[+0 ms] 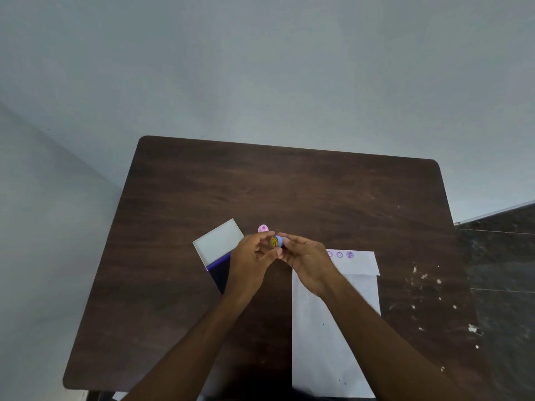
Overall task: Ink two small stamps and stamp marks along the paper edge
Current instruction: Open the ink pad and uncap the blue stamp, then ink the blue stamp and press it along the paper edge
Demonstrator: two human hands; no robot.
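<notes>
A small blue stamp (276,241) with a yellow smiley face on its end is held above the table between both hands. My left hand (251,263) pinches it from the left and my right hand (307,259) pinches it from the right. A second, pink stamp (263,228) sits on the table just behind my hands. The white paper (327,328) lies to the right, with three purple stamp marks (340,254) along its far edge. The ink pad (220,266) lies open at the left, its white lid (219,243) raised and its dark purple pad partly hidden by my left hand.
The dark brown wooden table (289,192) stands against a pale wall, with bare wood behind the stamps. White paint specks (419,287) mark its right side. A dark tiled floor (503,285) shows to the right of the table.
</notes>
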